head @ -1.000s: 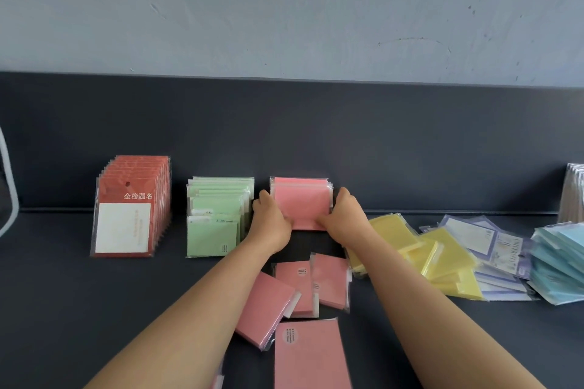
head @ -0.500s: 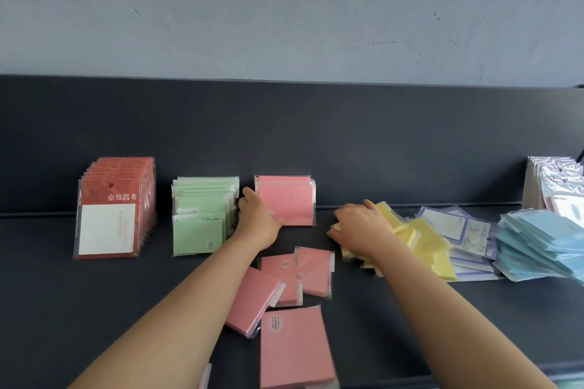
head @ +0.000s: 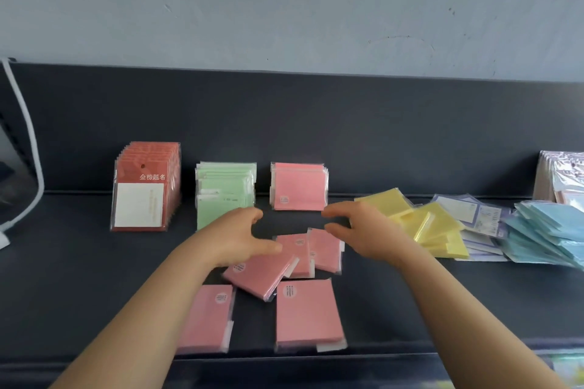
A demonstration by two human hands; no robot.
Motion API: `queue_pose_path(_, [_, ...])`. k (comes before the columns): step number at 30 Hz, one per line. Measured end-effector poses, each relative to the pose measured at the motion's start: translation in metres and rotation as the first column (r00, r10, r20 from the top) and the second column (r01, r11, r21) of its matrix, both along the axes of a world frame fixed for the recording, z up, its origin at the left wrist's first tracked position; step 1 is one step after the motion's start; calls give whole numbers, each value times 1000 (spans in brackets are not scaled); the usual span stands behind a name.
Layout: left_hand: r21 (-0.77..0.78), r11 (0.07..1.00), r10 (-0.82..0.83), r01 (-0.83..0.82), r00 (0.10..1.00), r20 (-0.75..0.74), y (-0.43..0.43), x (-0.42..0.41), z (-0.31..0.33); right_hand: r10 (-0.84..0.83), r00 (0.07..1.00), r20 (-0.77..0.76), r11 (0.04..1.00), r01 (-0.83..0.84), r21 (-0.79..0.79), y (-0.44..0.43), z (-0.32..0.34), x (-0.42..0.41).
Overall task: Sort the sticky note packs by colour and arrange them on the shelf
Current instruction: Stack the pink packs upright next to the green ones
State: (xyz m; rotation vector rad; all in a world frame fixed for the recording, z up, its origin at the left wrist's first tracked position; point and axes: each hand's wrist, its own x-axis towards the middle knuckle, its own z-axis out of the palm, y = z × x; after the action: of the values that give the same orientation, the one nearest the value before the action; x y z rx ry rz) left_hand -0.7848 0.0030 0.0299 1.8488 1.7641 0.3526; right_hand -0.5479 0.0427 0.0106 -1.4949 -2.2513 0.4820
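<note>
An upright row of pink sticky note packs [head: 299,187] leans against the back of the dark shelf [head: 79,278]. Several loose pink packs [head: 308,313] lie flat in front of it. My left hand [head: 240,236] hovers over the loose pink packs, fingers spread and loosely curved, holding nothing. My right hand [head: 360,232] hovers opposite it, also empty, thumb and fingers apart. An upright green row [head: 225,191] stands left of the pink row. A loose yellow pile [head: 423,224] lies to the right of my right hand.
A row of red-and-white packs [head: 147,188] stands at the far left. Lilac packs [head: 477,218] and a light blue pile [head: 546,230] lie at the right, with clear-wrapped packs [head: 562,178] behind. A white cable [head: 30,148] curves at the left edge.
Both hands have let go of the upright pink row and drawn back toward me. The right hand left the yellow pile; both now hover over the loose pink packs.
</note>
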Motion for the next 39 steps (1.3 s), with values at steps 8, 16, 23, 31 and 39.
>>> queue_pose_path(8, [-102, 994, 30, -42, 993, -114, -27, -7, -16, -62, 998, 4, 989, 62, -132, -63, 4, -8])
queue_pose_path(16, [121, 987, 78, -103, 977, 196, -40, -8, -22, -69, 978, 198, 926, 136, -351, -90, -2, -27])
queue_pose_path(23, [181, 953, 109, -244, 831, 545, -48, -24, -27, -92, 987, 131, 913, 136, -385, -95, -4, -27])
queue_pose_path(31, [141, 945, 138, -294, 754, 642, -48, -35, -26, -96, 931, -353, 928, -44, -370, -97, 11, -18])
queue_pose_path(39, [56, 987, 54, -148, 645, 762, -49, -9, -11, -175, 757, -629, 978, 57, -202, -63, 12, -46])
